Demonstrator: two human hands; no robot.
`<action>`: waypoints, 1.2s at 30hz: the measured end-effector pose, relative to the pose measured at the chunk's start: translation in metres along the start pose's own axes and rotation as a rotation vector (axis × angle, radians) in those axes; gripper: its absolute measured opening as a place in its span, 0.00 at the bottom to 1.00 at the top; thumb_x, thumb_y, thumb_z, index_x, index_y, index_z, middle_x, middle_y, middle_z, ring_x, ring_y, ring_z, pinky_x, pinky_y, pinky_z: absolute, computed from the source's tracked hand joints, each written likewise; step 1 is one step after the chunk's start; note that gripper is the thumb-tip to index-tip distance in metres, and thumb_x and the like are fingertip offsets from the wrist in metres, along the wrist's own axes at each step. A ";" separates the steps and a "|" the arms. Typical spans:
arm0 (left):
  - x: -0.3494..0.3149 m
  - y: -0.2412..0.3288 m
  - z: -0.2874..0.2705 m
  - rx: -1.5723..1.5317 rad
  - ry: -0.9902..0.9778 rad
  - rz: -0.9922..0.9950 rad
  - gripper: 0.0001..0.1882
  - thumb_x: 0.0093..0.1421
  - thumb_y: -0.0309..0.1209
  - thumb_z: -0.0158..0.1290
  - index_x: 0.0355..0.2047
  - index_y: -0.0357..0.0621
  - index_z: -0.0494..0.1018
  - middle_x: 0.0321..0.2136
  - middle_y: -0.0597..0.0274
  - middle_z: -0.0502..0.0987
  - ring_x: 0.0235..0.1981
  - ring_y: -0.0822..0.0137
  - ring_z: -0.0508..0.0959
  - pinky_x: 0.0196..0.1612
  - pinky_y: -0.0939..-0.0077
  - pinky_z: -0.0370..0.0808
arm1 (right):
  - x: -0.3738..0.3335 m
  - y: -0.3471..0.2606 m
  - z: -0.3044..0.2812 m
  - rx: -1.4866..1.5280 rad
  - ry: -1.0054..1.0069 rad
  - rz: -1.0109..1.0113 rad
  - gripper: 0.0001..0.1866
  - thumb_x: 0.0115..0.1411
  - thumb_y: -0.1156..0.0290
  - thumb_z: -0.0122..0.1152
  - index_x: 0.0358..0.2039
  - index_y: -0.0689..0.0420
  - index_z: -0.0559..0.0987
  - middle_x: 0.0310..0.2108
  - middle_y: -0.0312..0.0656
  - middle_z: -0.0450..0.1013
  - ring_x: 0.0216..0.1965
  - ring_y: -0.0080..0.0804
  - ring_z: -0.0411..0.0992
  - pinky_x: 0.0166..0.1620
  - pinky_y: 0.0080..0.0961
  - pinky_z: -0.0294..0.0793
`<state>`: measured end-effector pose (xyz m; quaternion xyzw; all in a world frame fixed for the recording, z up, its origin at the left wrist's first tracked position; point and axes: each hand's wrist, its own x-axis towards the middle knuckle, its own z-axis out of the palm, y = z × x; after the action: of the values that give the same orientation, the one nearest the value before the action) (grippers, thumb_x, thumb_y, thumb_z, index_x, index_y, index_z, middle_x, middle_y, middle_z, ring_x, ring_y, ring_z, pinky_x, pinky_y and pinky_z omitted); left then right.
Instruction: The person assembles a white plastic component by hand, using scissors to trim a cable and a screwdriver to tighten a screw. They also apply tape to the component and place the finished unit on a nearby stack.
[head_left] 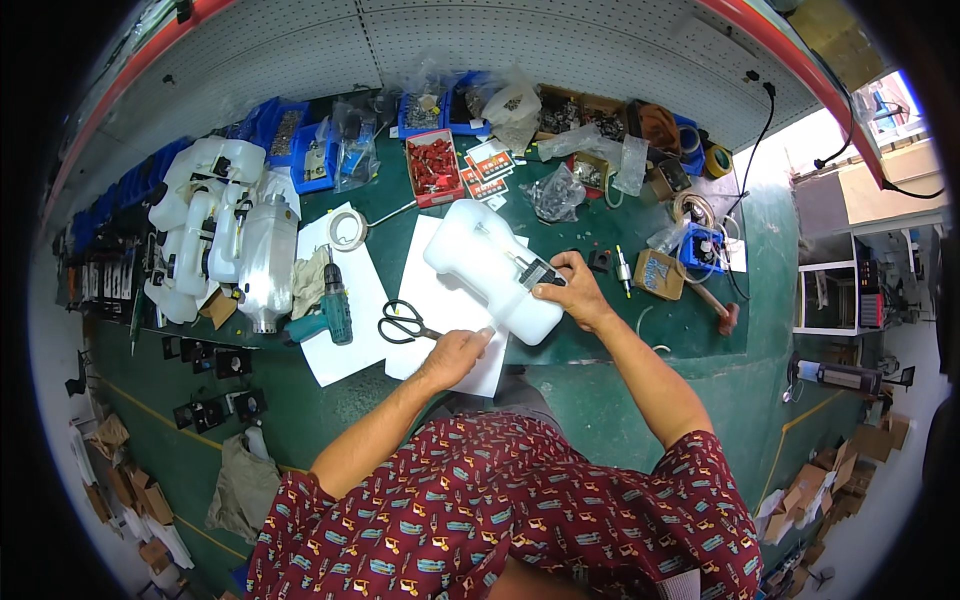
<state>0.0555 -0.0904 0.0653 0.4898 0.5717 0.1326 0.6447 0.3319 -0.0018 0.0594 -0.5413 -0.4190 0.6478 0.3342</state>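
A translucent white plastic tank (484, 258) lies tilted over white paper sheets (425, 263) on the green bench. My right hand (582, 292) closes on a black ribbed fitting (541, 277) at the tank's right side, its thumb and fingers on either side of the piece. My left hand (460, 358) is closed at the tank's lower left edge, thumb against the plastic; its other fingers are partly hidden. Black-handled scissors (403, 321) lie just left of that hand, their blades running toward it. Farther left is a green cordless drill (336, 309).
Several white tanks (200, 230) crowd the bench's left end. A tape roll (347, 230), a red parts box (434, 168) and blue bins (315, 158) stand behind. At right are a marker-like white tube (624, 272), a yellowish block (659, 274) and a hammer (722, 315).
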 end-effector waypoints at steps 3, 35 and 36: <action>0.000 -0.003 0.003 -0.025 -0.025 -0.033 0.28 0.75 0.52 0.44 0.28 0.42 0.75 0.17 0.70 0.68 0.19 0.74 0.66 0.25 0.75 0.66 | -0.006 -0.010 0.005 0.062 -0.024 0.057 0.39 0.48 0.71 0.82 0.54 0.58 0.64 0.44 0.46 0.75 0.44 0.31 0.75 0.47 0.29 0.78; 0.128 0.175 -0.095 -0.597 -0.411 0.213 0.23 0.71 0.43 0.57 0.54 0.36 0.71 0.34 0.61 0.79 0.43 0.62 0.79 0.55 0.60 0.74 | -0.052 0.031 0.052 -0.748 -0.210 -0.702 0.40 0.38 0.66 0.80 0.52 0.58 0.69 0.57 0.52 0.68 0.56 0.57 0.67 0.62 0.45 0.69; 0.124 0.177 -0.094 -0.544 -0.423 0.220 0.24 0.71 0.45 0.57 0.55 0.37 0.71 0.34 0.62 0.78 0.44 0.62 0.79 0.57 0.60 0.73 | -0.040 0.040 0.051 -0.762 -0.198 -0.717 0.40 0.38 0.66 0.80 0.52 0.58 0.70 0.56 0.52 0.68 0.56 0.57 0.67 0.62 0.45 0.69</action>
<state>0.0810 0.1314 0.1410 0.3755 0.3134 0.2441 0.8374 0.2904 -0.0635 0.0437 -0.3835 -0.8128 0.3428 0.2735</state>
